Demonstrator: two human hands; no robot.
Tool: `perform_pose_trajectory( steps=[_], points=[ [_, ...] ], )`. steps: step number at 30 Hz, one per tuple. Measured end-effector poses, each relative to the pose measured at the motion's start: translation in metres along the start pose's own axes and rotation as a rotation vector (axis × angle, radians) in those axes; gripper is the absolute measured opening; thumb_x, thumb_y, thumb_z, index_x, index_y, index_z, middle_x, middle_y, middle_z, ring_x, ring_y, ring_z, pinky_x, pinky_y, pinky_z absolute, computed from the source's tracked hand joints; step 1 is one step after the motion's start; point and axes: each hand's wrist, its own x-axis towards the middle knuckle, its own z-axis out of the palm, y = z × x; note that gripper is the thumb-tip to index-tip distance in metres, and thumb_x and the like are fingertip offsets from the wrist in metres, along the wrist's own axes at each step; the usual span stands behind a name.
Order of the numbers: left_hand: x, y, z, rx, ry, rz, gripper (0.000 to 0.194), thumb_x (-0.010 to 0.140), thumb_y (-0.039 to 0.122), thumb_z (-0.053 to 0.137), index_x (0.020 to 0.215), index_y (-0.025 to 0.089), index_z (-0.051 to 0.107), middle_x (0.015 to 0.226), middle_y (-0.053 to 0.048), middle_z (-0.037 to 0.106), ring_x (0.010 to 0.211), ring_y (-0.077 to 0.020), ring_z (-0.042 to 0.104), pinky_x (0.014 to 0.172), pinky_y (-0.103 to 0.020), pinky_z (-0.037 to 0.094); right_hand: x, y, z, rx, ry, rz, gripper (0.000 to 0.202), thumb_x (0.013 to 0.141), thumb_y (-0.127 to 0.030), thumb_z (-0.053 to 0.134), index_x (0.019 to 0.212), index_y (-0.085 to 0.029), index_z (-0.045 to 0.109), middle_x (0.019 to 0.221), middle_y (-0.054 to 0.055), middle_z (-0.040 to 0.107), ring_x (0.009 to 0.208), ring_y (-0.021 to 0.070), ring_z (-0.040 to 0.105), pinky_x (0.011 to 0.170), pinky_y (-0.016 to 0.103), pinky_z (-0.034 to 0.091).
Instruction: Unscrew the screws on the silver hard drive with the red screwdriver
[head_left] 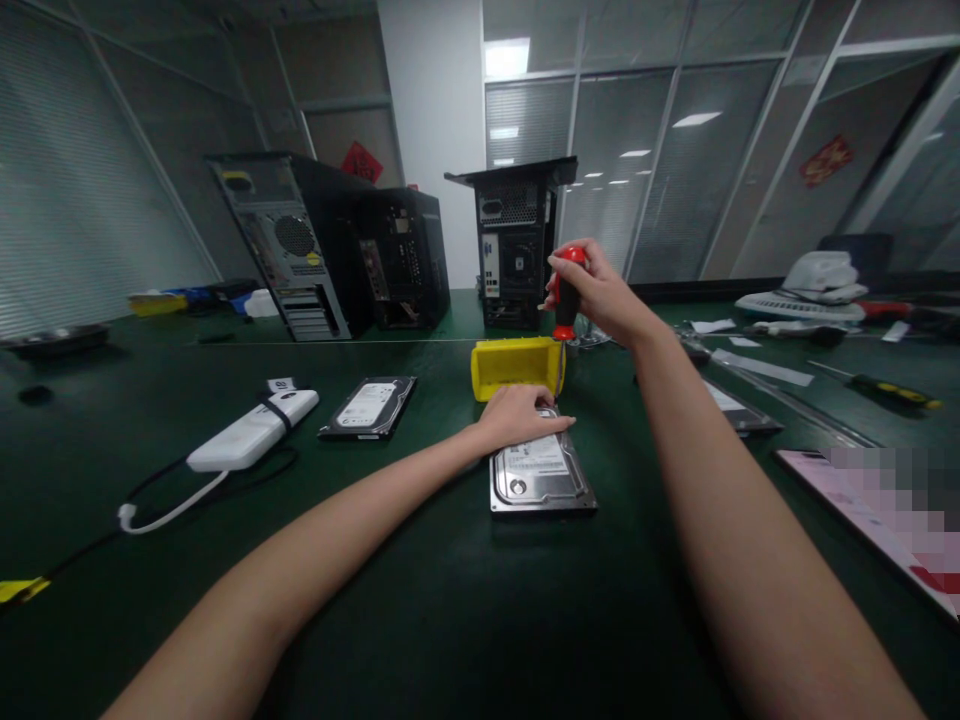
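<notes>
My left hand presses on the far half of a silver hard drive, its fingers curled over the drive and the thumb reaching across the label. A red and black screwdriver is gripped in my right hand, held upright above the drive's far right corner. Its shaft runs down behind the left hand's fingertips, so I cannot tell exactly where the tip sits. Just behind the drive lies a yellow plastic bin with its opening facing me. A second hard drive rests flat to the left.
Computer towers stand at the back left, another tower behind the bin. On the left is a white power strip with cables. At right lie another drive, a yellow-and-black screwdriver and a pink-screened device.
</notes>
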Motion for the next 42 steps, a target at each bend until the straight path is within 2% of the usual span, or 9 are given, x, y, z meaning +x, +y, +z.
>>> perform_pose_trajectory(
  steps=[4, 7, 10, 15, 23, 28, 36, 39, 42],
  points=[
    [0.0, 0.0, 0.001, 0.001, 0.006, -0.002, 0.046, 0.079, 0.06, 0.056, 0.096, 0.019, 0.069, 0.096, -0.004, 0.072, 0.089, -0.0241, 0.066, 0.081, -0.035, 0.049, 0.001, 0.002, 0.001, -0.042, -0.027, -0.039, 0.033, 0.082, -0.045, 0.061, 0.107, -0.029, 0.045, 0.073, -0.004, 0.051, 0.059, 0.0107, 0.055, 0.066, 0.033, 0.055],
    [-0.001, 0.001, 0.001, 0.003, 0.003, -0.01, 0.045, 0.079, 0.06, 0.057, 0.095, 0.019, 0.069, 0.097, -0.004, 0.072, 0.09, -0.0235, 0.066, 0.081, -0.034, 0.049, 0.002, 0.002, -0.001, -0.016, -0.021, 0.001, 0.027, 0.087, -0.049, 0.052, 0.103, -0.028, 0.047, 0.073, -0.002, 0.051, 0.059, 0.0121, 0.055, 0.063, 0.035, 0.055],
    [-0.001, 0.002, -0.001, 0.003, 0.001, -0.011, 0.046, 0.079, 0.06, 0.057, 0.095, 0.019, 0.069, 0.098, -0.004, 0.072, 0.091, -0.0236, 0.065, 0.081, -0.034, 0.049, 0.003, 0.002, -0.003, -0.006, 0.0, 0.05, 0.022, 0.09, -0.045, 0.045, 0.102, -0.027, 0.048, 0.073, -0.002, 0.052, 0.059, 0.0129, 0.056, 0.062, 0.036, 0.055],
    [-0.002, 0.003, -0.003, -0.01, -0.013, -0.023, 0.047, 0.079, 0.062, 0.056, 0.096, 0.02, 0.068, 0.101, -0.004, 0.072, 0.094, -0.0235, 0.065, 0.082, -0.033, 0.048, 0.002, 0.0, -0.006, -0.043, 0.064, 0.02, 0.015, 0.087, -0.035, 0.05, 0.098, -0.025, 0.052, 0.079, 0.0, 0.056, 0.065, 0.0126, 0.06, 0.066, 0.033, 0.055],
    [-0.002, 0.002, -0.003, -0.005, -0.018, -0.013, 0.047, 0.079, 0.063, 0.055, 0.095, 0.02, 0.068, 0.1, -0.004, 0.071, 0.095, -0.024, 0.065, 0.082, -0.033, 0.048, -0.002, -0.008, -0.003, -0.012, -0.005, -0.02, 0.018, 0.084, -0.036, 0.058, 0.095, -0.023, 0.053, 0.086, 0.001, 0.062, 0.073, 0.0133, 0.063, 0.068, 0.029, 0.054],
    [-0.001, 0.001, -0.002, 0.003, -0.017, -0.01, 0.049, 0.079, 0.064, 0.054, 0.096, 0.02, 0.068, 0.1, -0.004, 0.072, 0.094, -0.024, 0.065, 0.081, -0.032, 0.048, 0.0, -0.006, -0.001, -0.004, 0.007, -0.035, 0.018, 0.084, -0.035, 0.06, 0.093, -0.023, 0.051, 0.089, 0.002, 0.063, 0.085, 0.0135, 0.064, 0.074, 0.027, 0.053],
    [-0.001, 0.0, 0.0, -0.012, -0.016, -0.021, 0.05, 0.078, 0.064, 0.055, 0.096, 0.02, 0.068, 0.1, -0.004, 0.072, 0.094, -0.0236, 0.065, 0.083, -0.033, 0.048, 0.002, 0.003, 0.001, 0.012, 0.001, -0.075, 0.026, 0.079, -0.038, 0.065, 0.097, -0.026, 0.05, 0.078, -0.003, 0.055, 0.063, 0.0103, 0.059, 0.068, 0.03, 0.054],
    [-0.001, 0.001, 0.0, -0.018, -0.014, -0.019, 0.05, 0.078, 0.064, 0.055, 0.096, 0.019, 0.068, 0.101, -0.004, 0.071, 0.094, -0.0234, 0.065, 0.083, -0.032, 0.048, 0.002, 0.005, 0.001, -0.039, 0.026, -0.111, 0.032, 0.079, -0.043, 0.065, 0.105, -0.03, 0.052, 0.077, -0.003, 0.052, 0.061, 0.0109, 0.056, 0.064, 0.03, 0.053],
    [0.0, 0.0, 0.0, -0.025, -0.014, -0.022, 0.049, 0.078, 0.064, 0.055, 0.096, 0.02, 0.068, 0.101, -0.004, 0.071, 0.094, -0.0234, 0.065, 0.082, -0.033, 0.048, 0.003, 0.006, 0.001, -0.069, 0.05, -0.109, 0.032, 0.08, -0.051, 0.059, 0.103, -0.029, 0.055, 0.077, -0.001, 0.051, 0.062, 0.0125, 0.056, 0.063, 0.032, 0.053]
  ],
)
